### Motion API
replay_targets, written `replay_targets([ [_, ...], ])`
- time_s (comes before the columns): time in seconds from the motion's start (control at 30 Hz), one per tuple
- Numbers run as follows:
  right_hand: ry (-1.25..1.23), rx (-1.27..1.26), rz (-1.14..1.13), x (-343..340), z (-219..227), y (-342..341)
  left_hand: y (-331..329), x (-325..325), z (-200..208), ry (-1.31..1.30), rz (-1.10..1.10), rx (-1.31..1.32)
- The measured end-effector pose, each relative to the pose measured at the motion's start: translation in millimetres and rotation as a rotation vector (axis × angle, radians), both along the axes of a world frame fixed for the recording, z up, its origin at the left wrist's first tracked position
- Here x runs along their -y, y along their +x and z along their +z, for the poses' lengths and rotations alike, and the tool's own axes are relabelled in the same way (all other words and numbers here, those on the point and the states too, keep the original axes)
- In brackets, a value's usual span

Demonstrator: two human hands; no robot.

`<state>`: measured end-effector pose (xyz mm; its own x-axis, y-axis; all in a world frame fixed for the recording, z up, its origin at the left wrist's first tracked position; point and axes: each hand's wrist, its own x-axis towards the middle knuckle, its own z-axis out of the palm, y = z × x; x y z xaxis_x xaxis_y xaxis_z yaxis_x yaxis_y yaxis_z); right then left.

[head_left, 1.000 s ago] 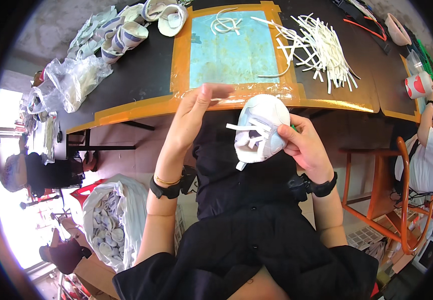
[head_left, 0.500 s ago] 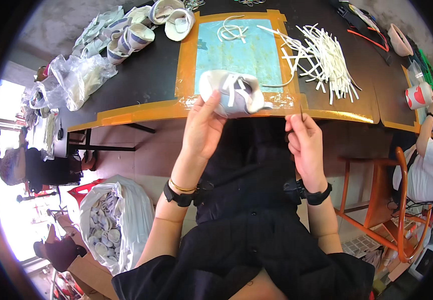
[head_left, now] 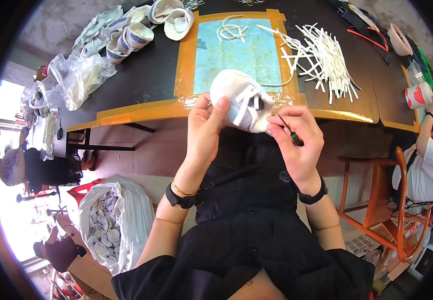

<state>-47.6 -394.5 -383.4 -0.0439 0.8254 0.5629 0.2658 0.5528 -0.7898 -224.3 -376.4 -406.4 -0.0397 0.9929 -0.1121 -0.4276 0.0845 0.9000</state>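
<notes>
A small white and grey baby shoe [head_left: 234,92] with white laces is held up at the table's front edge, its opening tilted toward the right. My left hand [head_left: 204,130] grips its left side, thumb on top. My right hand [head_left: 301,145] is closed around a thin metal-shafted tool with a green handle [head_left: 296,139], and its fingertips meet the shoe at the opening end. The tool's tip is hard to make out. Beyond the shoe lies a blue mat [head_left: 236,55] edged with orange tape, with a coiled white lace [head_left: 232,33] on it.
A heap of white laces [head_left: 326,65] lies right of the mat. Several small shoes [head_left: 134,37] and a clear plastic bag [head_left: 79,77] sit at the left. Below left stands a sack of shoe pieces [head_left: 126,200]; at right, a wooden chair [head_left: 376,200] and another person [head_left: 424,170].
The shoe has turned and come slightly nearer and to the right. My right hand has moved up and left to meet it, and the tool's green handle now shows.
</notes>
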Motion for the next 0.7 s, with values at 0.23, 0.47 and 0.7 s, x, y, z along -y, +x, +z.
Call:
replay_targets([
  [0.23, -0.179, -0.012, 0.056, -25, -7, -6, -12, -37, 27, 0.237, -0.481, -0.721],
  [0.47, -0.707, -0.558, 0.145, -32, -34, -17, -12, -64, 52, 0.555, -0.219, -0.994],
  [0.7, -0.546, -0.829, 0.011, -30, -43, -18, -13, -25, 39, 0.05, -0.317, -0.473],
])
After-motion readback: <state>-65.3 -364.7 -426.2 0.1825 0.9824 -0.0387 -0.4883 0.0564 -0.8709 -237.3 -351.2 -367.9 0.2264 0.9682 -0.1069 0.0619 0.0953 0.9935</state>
